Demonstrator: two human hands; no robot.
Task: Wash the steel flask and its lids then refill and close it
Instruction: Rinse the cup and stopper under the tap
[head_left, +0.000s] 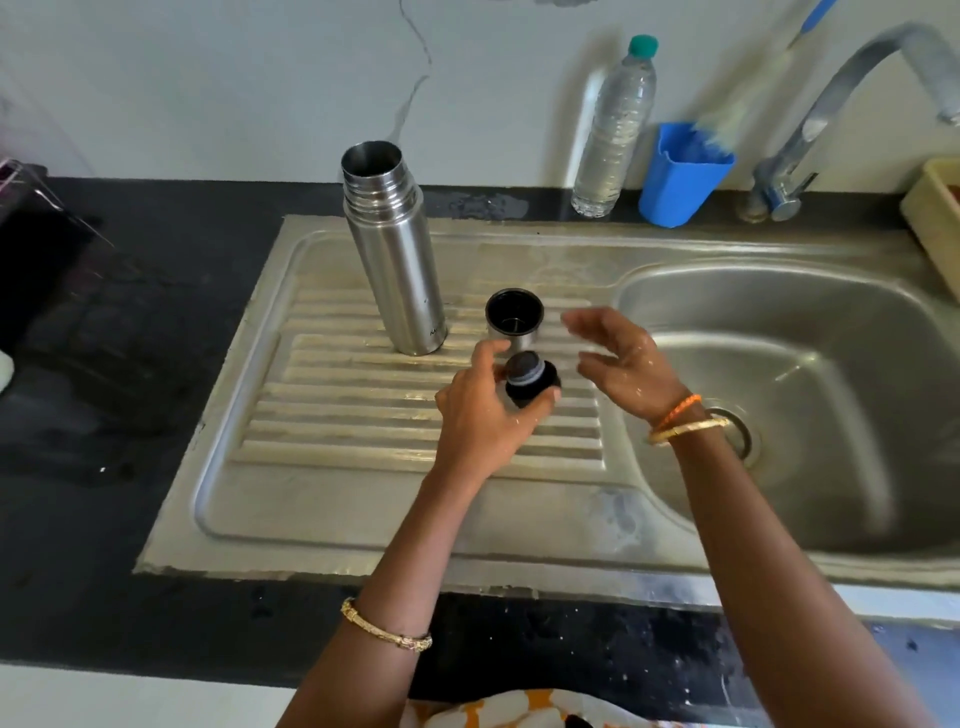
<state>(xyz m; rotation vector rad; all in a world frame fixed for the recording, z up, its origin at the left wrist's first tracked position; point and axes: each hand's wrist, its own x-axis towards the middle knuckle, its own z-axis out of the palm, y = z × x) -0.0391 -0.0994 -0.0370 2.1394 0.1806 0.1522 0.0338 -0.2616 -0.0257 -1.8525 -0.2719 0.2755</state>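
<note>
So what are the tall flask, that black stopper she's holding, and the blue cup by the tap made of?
Flask: looks like brushed stainless steel, with a silvery sheen and soft reflections. Stopper, in the left hand: probably matte black plastic, with no shine. Blue cup: likely plastic, with uniform opaque colour.

Open steel flask (396, 249) upright beside cup lid (514, 318), black stopper (530, 382).

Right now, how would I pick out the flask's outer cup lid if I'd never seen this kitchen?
Find the steel sink's ribbed draining board. The tall open steel flask stands on it, and just to its right sits the cup lid. It is short, steel outside, black inside, mouth up, unlike the black stopper held in the left hand.
</note>
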